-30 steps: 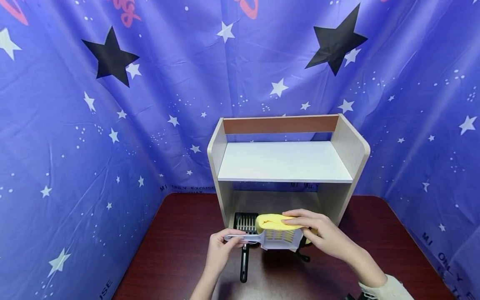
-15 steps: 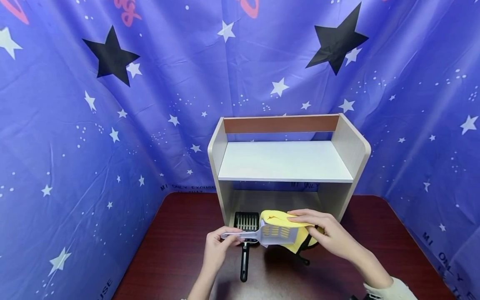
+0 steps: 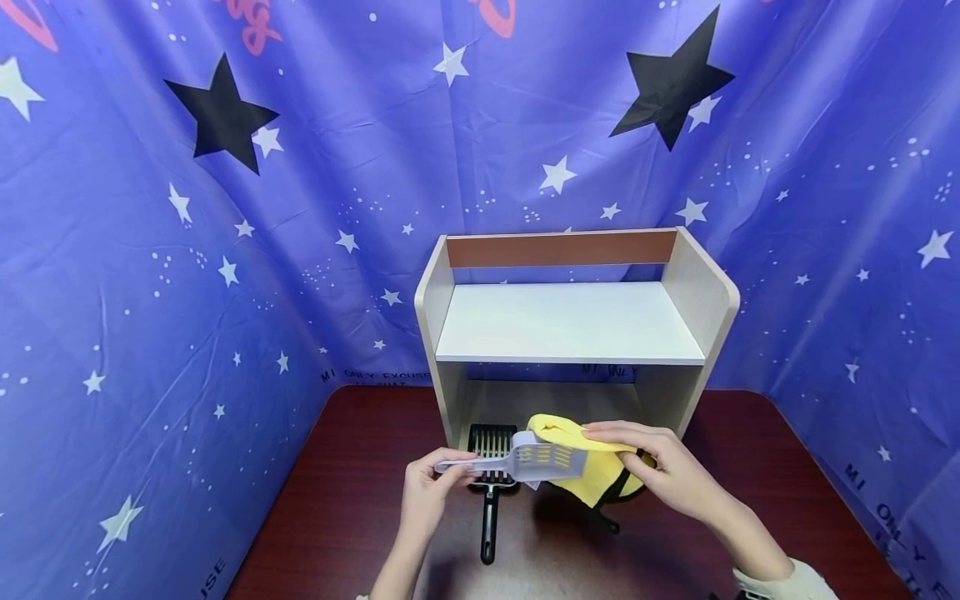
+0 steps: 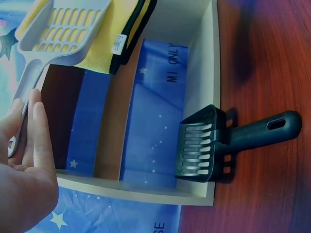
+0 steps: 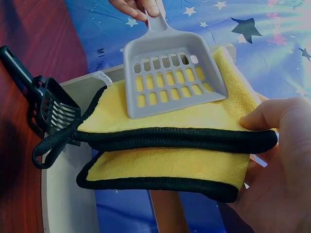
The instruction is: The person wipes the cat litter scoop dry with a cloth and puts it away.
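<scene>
By its handle, my left hand [image 3: 426, 492] pinches a light grey slotted litter scoop [image 5: 177, 102] in the air above the table. A folded yellow cloth [image 5: 194, 165] with black edging and a loop is gripped by my right hand [image 3: 671, 471], thumb on one side and fingers beneath. The cloth lies against the scoop's back, and yellow shows through the slots in the right wrist view. Below the grey scoop, a black slotted litter scoop [image 4: 197, 145] rests with its head by the shelf's left front and its handle [image 3: 488, 525] toward me.
A two-tier pale wood shelf [image 3: 570, 321] stands at the back of the dark red table [image 3: 360, 492]. Its side panels rise on both sides of the lower opening. Blue star-printed curtains [image 3: 337, 208] surround the table at the back and sides.
The grey scoop and my left hand have shifted left and slightly up, sliding along the cloth. My right hand has moved slightly right with the cloth, more of which now shows below the scoop.
</scene>
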Tool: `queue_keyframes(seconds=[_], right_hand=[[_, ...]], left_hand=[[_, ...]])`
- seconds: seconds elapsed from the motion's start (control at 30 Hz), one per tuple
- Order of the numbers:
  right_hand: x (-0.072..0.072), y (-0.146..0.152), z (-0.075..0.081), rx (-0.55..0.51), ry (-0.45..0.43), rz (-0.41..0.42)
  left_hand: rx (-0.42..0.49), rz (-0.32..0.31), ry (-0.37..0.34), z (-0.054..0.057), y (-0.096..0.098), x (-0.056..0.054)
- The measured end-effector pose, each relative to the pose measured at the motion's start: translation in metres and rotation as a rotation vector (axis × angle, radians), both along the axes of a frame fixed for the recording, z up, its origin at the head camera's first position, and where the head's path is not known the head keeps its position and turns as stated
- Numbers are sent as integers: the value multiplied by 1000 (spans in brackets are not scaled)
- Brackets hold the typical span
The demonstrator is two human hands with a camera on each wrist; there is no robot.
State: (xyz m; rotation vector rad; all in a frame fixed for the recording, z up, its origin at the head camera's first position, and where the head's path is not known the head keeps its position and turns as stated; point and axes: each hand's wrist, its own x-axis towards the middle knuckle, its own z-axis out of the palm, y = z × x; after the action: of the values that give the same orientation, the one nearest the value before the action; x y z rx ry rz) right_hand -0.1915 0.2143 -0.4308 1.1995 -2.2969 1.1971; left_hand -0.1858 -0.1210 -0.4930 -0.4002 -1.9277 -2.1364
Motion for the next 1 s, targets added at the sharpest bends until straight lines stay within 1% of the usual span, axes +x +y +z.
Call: queue_keyframes(seconds=[0.2,0.27,0.33,0.5,0.67,0.87,1.0], right_hand=[[0,1,-2,-14,-2,-11],[1,1,-3,-16,5,-15],[1,2,-4,-18,-12,-22],[1,6,-4,-40,-109,-37],[-3,9,-1,-51,-182,-19],[-7,6,4,-71,-260,33],[-10,1,4,-91,-313,67]], left_hand=[[9,6,-16,-1,0,0],[5,4,-20,-1,0,0],[-5,-8,-19,-2,0,0],[-46,-69,13,-3,-1,0],[-80,-129,41,-2,0,0],[-105,-152,43,2,2,0],[-109,-169,52,2,3,1]])
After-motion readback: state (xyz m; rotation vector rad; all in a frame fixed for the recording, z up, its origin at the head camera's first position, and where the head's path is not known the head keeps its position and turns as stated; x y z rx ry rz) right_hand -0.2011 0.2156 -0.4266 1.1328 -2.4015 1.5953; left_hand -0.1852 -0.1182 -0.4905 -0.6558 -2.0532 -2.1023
